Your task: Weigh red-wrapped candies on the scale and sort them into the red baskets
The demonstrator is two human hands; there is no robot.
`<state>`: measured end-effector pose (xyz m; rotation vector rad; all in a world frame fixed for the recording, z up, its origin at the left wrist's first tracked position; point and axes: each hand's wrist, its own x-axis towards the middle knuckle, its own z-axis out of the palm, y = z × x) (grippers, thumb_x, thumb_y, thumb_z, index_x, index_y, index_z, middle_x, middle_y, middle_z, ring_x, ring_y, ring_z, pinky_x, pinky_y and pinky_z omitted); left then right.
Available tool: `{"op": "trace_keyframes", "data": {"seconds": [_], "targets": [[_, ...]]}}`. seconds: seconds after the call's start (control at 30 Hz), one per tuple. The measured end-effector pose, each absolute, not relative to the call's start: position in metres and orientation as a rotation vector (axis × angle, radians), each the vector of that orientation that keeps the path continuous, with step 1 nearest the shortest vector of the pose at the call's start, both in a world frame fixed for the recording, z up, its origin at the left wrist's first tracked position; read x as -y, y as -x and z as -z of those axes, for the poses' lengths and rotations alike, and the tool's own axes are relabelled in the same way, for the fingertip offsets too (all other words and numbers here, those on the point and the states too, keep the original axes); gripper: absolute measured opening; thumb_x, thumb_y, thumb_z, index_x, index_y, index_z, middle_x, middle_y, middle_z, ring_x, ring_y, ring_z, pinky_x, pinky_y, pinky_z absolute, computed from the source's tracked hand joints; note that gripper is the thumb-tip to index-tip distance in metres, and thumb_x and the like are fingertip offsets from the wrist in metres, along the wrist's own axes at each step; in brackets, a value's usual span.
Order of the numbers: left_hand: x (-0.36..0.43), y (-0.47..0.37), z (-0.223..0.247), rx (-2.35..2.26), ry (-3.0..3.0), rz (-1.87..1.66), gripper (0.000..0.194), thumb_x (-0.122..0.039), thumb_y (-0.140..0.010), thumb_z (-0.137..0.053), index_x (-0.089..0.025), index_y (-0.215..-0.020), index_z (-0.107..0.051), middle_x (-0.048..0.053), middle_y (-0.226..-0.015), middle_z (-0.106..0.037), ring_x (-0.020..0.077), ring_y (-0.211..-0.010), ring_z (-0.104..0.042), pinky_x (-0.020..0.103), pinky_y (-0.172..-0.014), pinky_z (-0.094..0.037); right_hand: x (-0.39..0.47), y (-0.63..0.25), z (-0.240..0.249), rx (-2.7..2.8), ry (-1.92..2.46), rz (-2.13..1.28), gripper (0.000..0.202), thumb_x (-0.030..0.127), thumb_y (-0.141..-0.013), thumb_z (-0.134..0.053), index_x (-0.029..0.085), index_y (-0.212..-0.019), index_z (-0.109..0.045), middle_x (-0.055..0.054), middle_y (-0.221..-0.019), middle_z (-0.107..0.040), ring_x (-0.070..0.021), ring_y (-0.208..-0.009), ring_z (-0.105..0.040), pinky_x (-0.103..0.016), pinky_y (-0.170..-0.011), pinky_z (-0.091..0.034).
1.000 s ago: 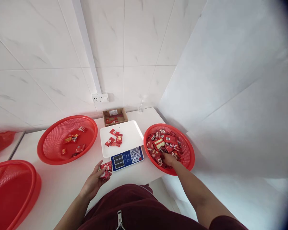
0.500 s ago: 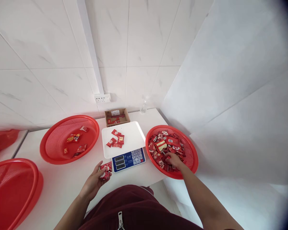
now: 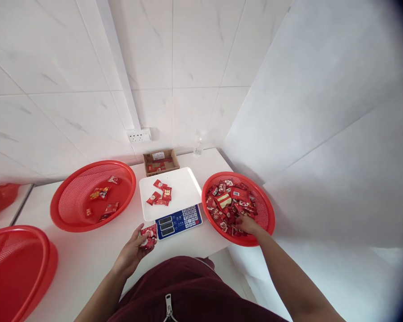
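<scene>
My left hand (image 3: 134, 247) is closed on several small red wrapped candies (image 3: 149, 236), beside the near left corner of a digital scale (image 3: 178, 222). On the scale's white tray (image 3: 184, 188) lies a loose cluster of red candy packets (image 3: 161, 193). My right hand (image 3: 247, 224) reaches into the red basket (image 3: 267, 214) on the right, its fingers bent down among many red packets (image 3: 240, 197). Its fingertips are partly hidden there, and I cannot make out what lies between them.
A second red basket (image 3: 62, 199) with a few packets stands to the left. Nearer, another red basket (image 3: 45, 268) is cut off by the frame. A cardboard box (image 3: 161, 162) and a clear bottle (image 3: 198, 146) stand by the wall. A socket strip (image 3: 139, 135) is mounted above.
My right hand has shifted slightly within the right basket, deeper among the packets. My left hand keeps its candies beside the scale. The whole view has shifted a little.
</scene>
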<state>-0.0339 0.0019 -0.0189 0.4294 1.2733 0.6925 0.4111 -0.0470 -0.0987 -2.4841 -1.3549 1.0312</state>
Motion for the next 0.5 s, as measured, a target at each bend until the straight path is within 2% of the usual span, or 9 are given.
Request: {"op": "trace_keyframes", "data": {"seconds": [0.07, 0.13, 0.23, 0.33, 0.43, 0.5], "targets": [[-0.001, 0.034, 0.019, -1.28, -0.43, -0.689, 0.059, -0.015, -0.086, -0.054, -0.024, -0.139, -0.028, 0.007, -0.088, -0.068, 0.0147, -0.07, -0.068, 0.028, -0.067, -0.055, 0.048, -0.399, 0.106, 1.367, 2.596, -0.968, 0.032, 0.009, -0.059, -0.065, 0.018, -0.09, -0.068, -0.014, -0.115, -0.06, -0.0325, -0.113, -0.051, -0.046, -0.093, -0.04], [-0.001, 0.034, 0.019, -1.281, -0.427, -0.691, 0.058, -0.015, -0.087, -0.053, -0.024, -0.138, -0.029, 0.007, -0.087, -0.068, 0.0145, -0.069, -0.068, 0.028, -0.067, -0.055, 0.05, -0.387, 0.112, 1.375, 2.708, -0.882, 0.046, 0.008, -0.063, -0.062, 0.018, -0.108, -0.064, -0.018, -0.131, -0.047, -0.0379, -0.125, -0.038, -0.056, -0.097, -0.031], [0.001, 0.036, 0.018, -1.281, -0.417, -0.698, 0.057, -0.014, -0.087, -0.052, -0.024, -0.138, -0.029, 0.007, -0.086, -0.068, 0.0145, -0.069, -0.068, 0.028, -0.066, -0.055, 0.051, -0.376, 0.117, 1.37, 2.801, -0.777, 0.047, 0.013, -0.075, -0.052, 0.02, -0.121, -0.057, -0.021, -0.135, -0.041, -0.0411, -0.128, -0.032, -0.065, -0.094, -0.026], [0.003, 0.038, 0.018, -1.292, -0.417, -0.701, 0.057, -0.013, -0.087, -0.052, -0.024, -0.138, -0.029, 0.007, -0.085, -0.068, 0.0143, -0.068, -0.068, 0.027, -0.065, -0.055, 0.05, -0.377, 0.118, 1.368, 2.789, -0.74, 0.037, 0.018, -0.081, -0.044, 0.02, -0.114, -0.061, -0.021, -0.133, -0.043, -0.0385, -0.122, -0.041, -0.057, -0.091, -0.035], [0.003, 0.039, 0.019, -1.301, -0.42, -0.697, 0.057, -0.014, -0.087, -0.051, -0.024, -0.138, -0.028, 0.007, -0.084, -0.068, 0.014, -0.068, -0.068, 0.027, -0.065, -0.055, 0.049, -0.388, 0.117, 1.345, 2.704, -0.769, 0.027, 0.017, -0.076, -0.049, 0.016, -0.095, -0.068, -0.019, -0.122, -0.053, -0.0309, -0.107, -0.054, -0.042, -0.087, -0.041], [0.003, 0.039, 0.019, -1.299, -0.416, -0.695, 0.057, -0.014, -0.087, -0.051, -0.023, -0.138, -0.029, 0.007, -0.084, -0.068, 0.0142, -0.068, -0.068, 0.028, -0.065, -0.055, 0.047, -0.398, 0.115, 1.287, 2.633, -0.806, 0.02, 0.016, -0.073, -0.052, 0.015, -0.084, -0.069, -0.015, -0.106, -0.063, -0.0255, -0.095, -0.06, -0.035, -0.081, -0.044]]}}
